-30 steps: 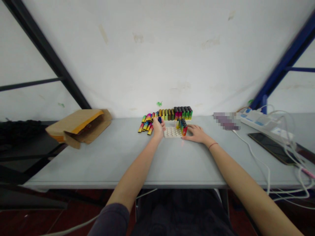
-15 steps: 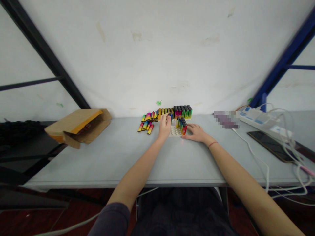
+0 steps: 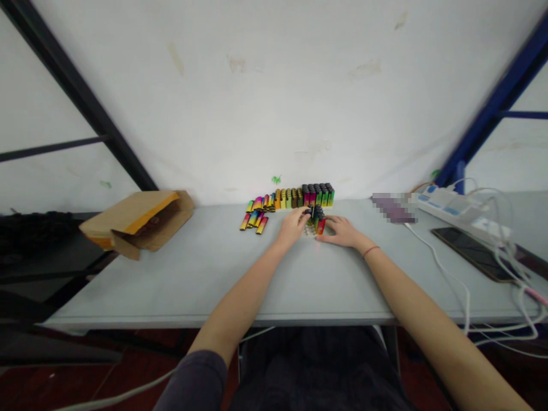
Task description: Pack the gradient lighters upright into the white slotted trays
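A small white tray (image 3: 309,231) with round holes lies on the table between my hands. Several upright lighters (image 3: 320,225) with black tops and rainbow bodies stand at its right side. My left hand (image 3: 293,225) pinches a dark-topped lighter (image 3: 307,212) over the tray, its lower part mostly hidden. My right hand (image 3: 341,233) grips the tray's right edge, thumb at the front corner and fingers behind the standing lighters. Loose lighters (image 3: 256,219) lie in a pile left of my left hand.
Behind the tray stand rows of yellow-topped lighters (image 3: 289,198) and black-topped lighters (image 3: 318,194) by the wall. An open cardboard box (image 3: 137,220) lies at the left. On the right are a phone (image 3: 473,254), a power strip (image 3: 460,214), tangled white cables (image 3: 440,265) and a blurred purple object (image 3: 394,209).
My left hand has moved right and slightly down with the lighter, closer to the lighters standing in the tray. My right hand has stayed in place.
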`<state>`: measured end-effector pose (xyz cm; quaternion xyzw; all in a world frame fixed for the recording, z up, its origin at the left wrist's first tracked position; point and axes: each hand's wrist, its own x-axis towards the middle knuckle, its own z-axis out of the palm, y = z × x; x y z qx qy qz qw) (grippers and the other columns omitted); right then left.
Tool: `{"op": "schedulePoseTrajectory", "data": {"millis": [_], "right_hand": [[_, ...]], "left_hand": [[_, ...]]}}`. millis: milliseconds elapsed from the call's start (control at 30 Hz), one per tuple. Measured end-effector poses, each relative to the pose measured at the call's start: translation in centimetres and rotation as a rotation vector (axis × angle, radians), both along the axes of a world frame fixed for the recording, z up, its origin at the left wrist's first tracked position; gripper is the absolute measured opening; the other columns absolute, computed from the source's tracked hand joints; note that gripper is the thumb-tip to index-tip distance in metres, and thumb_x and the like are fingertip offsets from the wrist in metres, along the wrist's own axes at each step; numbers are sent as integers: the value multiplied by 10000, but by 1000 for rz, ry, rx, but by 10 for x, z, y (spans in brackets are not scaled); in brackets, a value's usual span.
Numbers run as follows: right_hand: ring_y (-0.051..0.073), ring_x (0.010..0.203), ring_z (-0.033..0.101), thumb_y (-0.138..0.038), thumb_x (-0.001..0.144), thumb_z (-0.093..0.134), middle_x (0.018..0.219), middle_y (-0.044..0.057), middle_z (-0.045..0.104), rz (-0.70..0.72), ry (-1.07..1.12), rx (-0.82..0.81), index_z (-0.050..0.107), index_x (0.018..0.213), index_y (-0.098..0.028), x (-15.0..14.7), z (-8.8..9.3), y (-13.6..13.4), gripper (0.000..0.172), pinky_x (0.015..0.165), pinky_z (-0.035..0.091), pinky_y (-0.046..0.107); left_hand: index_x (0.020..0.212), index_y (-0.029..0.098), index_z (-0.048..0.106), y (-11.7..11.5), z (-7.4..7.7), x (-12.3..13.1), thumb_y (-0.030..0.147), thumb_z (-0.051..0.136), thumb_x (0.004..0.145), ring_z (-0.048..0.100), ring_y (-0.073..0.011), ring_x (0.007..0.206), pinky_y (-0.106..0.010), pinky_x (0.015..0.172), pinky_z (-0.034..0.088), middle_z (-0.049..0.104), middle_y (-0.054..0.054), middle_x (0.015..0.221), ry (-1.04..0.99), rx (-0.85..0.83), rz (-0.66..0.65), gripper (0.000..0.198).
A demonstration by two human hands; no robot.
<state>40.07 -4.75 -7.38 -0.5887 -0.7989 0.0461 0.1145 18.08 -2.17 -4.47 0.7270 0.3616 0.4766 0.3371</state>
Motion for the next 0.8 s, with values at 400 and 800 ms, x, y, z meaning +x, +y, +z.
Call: {"op": "schedulePoseTrajectory", "data": {"millis": [400,800], "right_hand": [[400,1483,463,-805,908,572,1594,181,529,-4,-17,-1,601,1505,-198,0,-1,0,851,1226,358,538],[400,1483,462,-809,904,569,1603,186,518,1,-3,-8,598,1507,-190,1,0,0,865,1225,356,523]], "left_hand": [[1048,252,734,-7,5,-2,161,589,937,640,-251,1168,-380,1127,434,701,-83,1152,165,163,62,204],[1209,210,748,3,41,-66,228,556,932,467,-445,1336,-610,1058,358,654,-238,1354,876,-77,712,338]]}}
